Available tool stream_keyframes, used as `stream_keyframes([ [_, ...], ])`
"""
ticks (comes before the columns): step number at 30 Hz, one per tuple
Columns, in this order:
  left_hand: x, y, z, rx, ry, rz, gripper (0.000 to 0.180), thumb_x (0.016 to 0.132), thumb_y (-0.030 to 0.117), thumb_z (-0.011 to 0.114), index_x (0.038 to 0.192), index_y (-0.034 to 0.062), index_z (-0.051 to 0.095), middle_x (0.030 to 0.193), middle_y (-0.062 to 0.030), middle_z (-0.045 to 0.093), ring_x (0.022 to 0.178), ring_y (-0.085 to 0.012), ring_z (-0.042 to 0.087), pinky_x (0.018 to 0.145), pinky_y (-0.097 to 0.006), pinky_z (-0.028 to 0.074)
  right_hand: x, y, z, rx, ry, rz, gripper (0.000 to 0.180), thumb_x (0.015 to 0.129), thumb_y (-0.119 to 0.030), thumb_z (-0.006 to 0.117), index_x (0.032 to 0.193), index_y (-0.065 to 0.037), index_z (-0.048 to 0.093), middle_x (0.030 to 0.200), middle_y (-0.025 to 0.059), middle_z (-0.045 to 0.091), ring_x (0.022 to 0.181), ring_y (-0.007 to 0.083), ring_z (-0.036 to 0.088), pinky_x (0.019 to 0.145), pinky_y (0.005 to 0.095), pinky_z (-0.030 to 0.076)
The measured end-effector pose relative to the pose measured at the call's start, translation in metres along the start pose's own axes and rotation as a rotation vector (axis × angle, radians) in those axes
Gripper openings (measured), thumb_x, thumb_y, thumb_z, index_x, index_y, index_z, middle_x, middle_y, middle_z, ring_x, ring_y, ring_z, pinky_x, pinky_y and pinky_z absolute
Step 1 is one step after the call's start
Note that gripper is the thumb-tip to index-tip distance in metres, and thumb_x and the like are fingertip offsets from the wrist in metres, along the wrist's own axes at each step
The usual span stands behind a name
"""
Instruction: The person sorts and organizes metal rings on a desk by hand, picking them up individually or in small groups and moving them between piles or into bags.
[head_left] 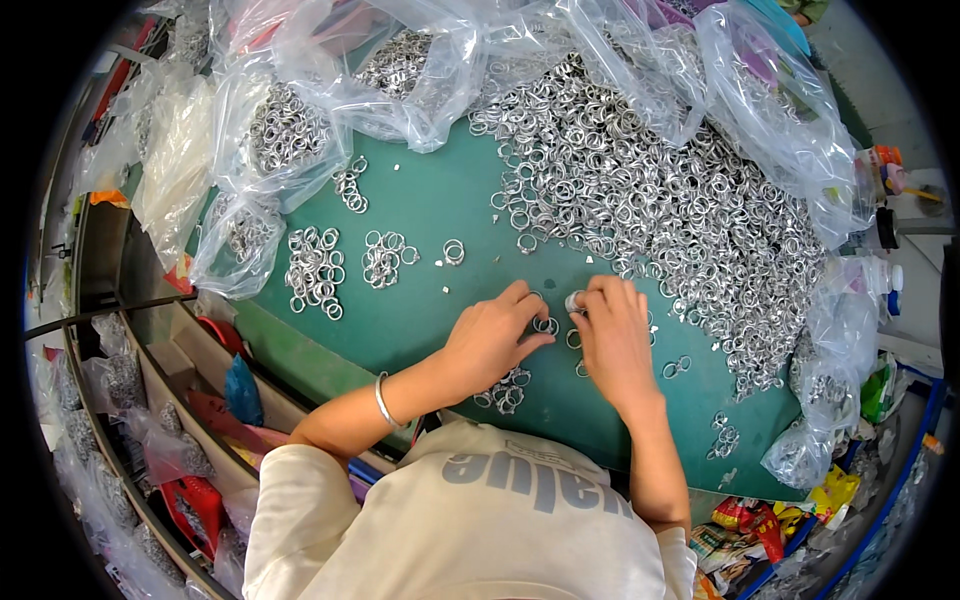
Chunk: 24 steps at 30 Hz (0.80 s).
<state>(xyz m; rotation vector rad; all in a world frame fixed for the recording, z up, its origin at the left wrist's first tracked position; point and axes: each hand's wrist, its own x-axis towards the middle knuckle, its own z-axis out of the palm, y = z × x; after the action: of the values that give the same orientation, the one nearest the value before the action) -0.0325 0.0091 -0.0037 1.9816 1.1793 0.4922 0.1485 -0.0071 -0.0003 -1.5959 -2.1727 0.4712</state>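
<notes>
My left hand is near the middle of the green tabletop, its thumb and forefinger closed around a silver metal ring. Just across from it, my right hand pinches another silver ring between thumb and fingers. A few loose rings lie between and under the hands, partly hidden by the fingers. Close to my left wrist is a small pile of rings, and a pair of rings lies right of my right hand. A great heap of similar rings spreads over the far right.
Small groups of rings lie on the green table to the left. Clear plastic bags holding rings line the far edge. At the left stands a compartmented drawer with bagged parts. Colourful packets sit at the lower right.
</notes>
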Motion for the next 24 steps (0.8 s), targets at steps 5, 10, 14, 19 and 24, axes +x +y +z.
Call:
stream_keyframes([
  [5, -0.004, -0.002, 0.006, 0.129, -0.055, 0.015, 0.018, 0.076, 0.012, 0.07, 0.089, 0.0055, 0.06, 0.087, -0.0092, 0.052, 0.067, -0.0294, 0.058, 0.057, -0.041, 0.045, -0.024, -0.006, -0.016, 0.146, -0.041, 0.092, 0.017, 0.075, -0.006, 0.067, 0.09, -0.003, 0.058, 0.1, 0.009, 0.051, 0.093, 0.0261, 0.048, 0.079, 0.0374, 0.035],
  [10, -0.005, -0.008, 0.01, 0.134, -0.04, 0.052, 0.012, 0.078, 0.008, 0.067, 0.088, 0.0053, 0.06, 0.087, -0.0092, 0.053, 0.066, -0.0297, 0.058, 0.057, -0.04, 0.046, -0.035, -0.012, 0.005, -0.06, -0.038, 0.054, 0.019, 0.073, -0.008, 0.068, 0.09, -0.002, 0.06, 0.099, 0.0081, 0.051, 0.094, 0.0253, 0.047, 0.081, 0.0386, 0.034],
  [14, -0.008, -0.005, 0.002, 0.119, 0.083, 0.015, 0.012, 0.078, 0.007, 0.066, 0.088, 0.0055, 0.06, 0.086, -0.0092, 0.054, 0.066, -0.03, 0.058, 0.057, -0.04, 0.046, -0.035, -0.01, 0.006, 0.003, -0.027, 0.066, 0.02, 0.071, -0.006, 0.07, 0.088, -0.002, 0.059, 0.098, 0.0075, 0.051, 0.093, 0.025, 0.048, 0.081, 0.0381, 0.034],
  [19, -0.006, -0.005, -0.001, 0.166, 0.127, -0.019, 0.017, 0.079, 0.008, 0.066, 0.094, 0.0067, 0.059, 0.089, -0.0093, 0.053, 0.069, -0.029, 0.059, 0.056, -0.039, 0.046, -0.043, -0.008, -0.002, 0.179, 0.066, 0.162, 0.02, 0.071, -0.004, 0.071, 0.086, 0.0, 0.058, 0.098, 0.0079, 0.052, 0.09, 0.0259, 0.049, 0.081, 0.0374, 0.034],
  [24, -0.008, 0.001, 0.012, 0.209, -0.043, 0.107, 0.02, 0.078, 0.011, 0.068, 0.095, 0.0071, 0.059, 0.094, -0.0091, 0.052, 0.071, -0.0281, 0.059, 0.056, -0.039, 0.046, -0.048, -0.005, -0.008, 0.592, 0.177, 0.315, 0.013, 0.077, 0.001, 0.065, 0.087, 0.002, 0.058, 0.099, 0.0085, 0.053, 0.086, 0.0214, 0.049, 0.079, 0.0285, 0.037],
])
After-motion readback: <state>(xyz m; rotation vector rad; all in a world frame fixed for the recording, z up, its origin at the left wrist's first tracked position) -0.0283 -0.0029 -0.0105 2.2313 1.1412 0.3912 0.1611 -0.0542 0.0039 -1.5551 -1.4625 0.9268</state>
